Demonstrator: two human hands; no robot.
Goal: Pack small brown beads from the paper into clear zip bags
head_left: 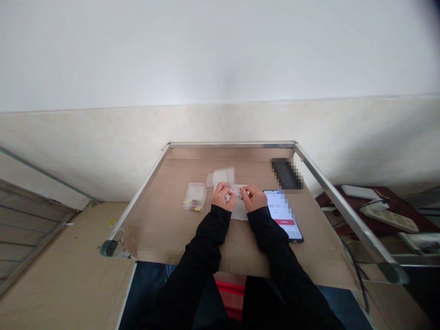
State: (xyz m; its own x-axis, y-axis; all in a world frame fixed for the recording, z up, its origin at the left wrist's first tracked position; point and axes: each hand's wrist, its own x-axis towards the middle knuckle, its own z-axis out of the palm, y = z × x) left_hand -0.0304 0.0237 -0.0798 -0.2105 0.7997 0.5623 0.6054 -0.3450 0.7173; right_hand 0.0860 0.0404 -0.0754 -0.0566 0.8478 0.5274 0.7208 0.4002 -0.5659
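Note:
Both my hands rest on the cardboard-covered table (172, 229), close together. My left hand (222, 195) and my right hand (253, 197) have their fingers curled, pinching a small clear plastic bag (238, 190) that lies over a white sheet (239, 211). What is inside the bag is too small to tell. More clear bags (223, 176) lie just beyond my hands. A clear bag holding small yellow and dark pieces (195, 197) lies to the left of my left hand.
A phone (287, 215) with a lit timer screen lies right of my right hand. A dark blurred object (286, 173) sits behind it. The table has a metal rim (330, 188). A power strip (388, 217) sits on a low surface at right.

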